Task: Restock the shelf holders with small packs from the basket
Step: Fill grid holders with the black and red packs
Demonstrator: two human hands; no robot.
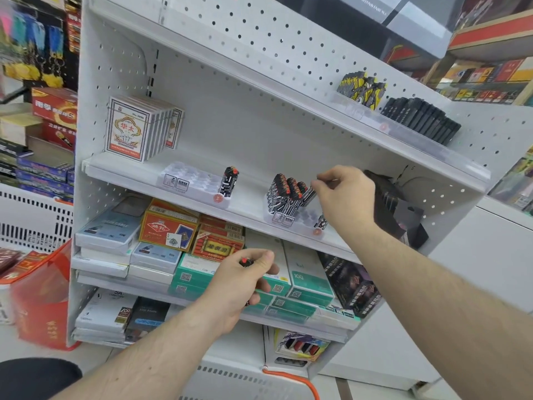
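Observation:
Two white slotted holders stand on the middle shelf. The left holder (184, 180) carries a single black-and-white patterned pack (228, 181) with a red top. The right holder (300, 217) has several such packs (284, 192) in its back rows and one at its front right corner (321, 221). My right hand (344, 194) pinches one pack (308, 194) at the holder's back right. Below the shelf edge, my left hand (245, 284) grips a few more packs (245, 261), mostly hidden by its fingers.
White card boxes (135, 128) stand at the shelf's back left. A black display box (398, 206) sits right of my right hand. Boxed goods fill the lower shelves (202, 249). A red and white basket (43, 295) stands on the floor at the left.

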